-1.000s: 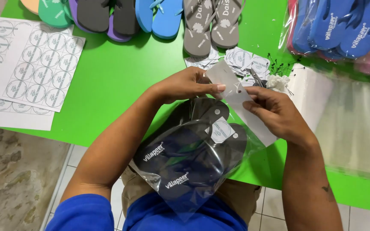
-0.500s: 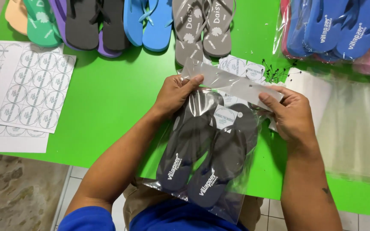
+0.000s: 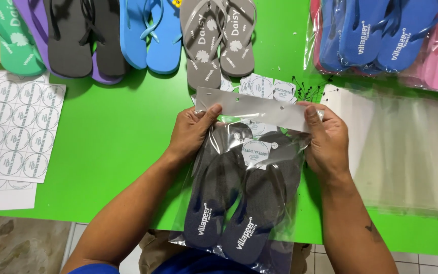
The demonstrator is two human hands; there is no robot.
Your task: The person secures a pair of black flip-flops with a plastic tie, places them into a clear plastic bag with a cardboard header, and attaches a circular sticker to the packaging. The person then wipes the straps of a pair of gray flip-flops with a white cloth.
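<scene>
Both hands, left hand (image 3: 191, 133) and right hand (image 3: 325, 139), pinch the flap of the clear plastic bag of dark navy flip-flops (image 3: 244, 198) hanging below them over the green tabletop (image 3: 117, 132) edge; uneven grip could crease the flap.

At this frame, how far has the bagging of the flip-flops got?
Done: the dark navy flip-flops sit inside the clear bag, a round sticker on its front. In hand: the left hand and right hand pinch the bag's top flap; whether it is sealed cannot be told. Left: loose pairs such as the grey flip-flops lie unbagged beside empty bags.
</scene>
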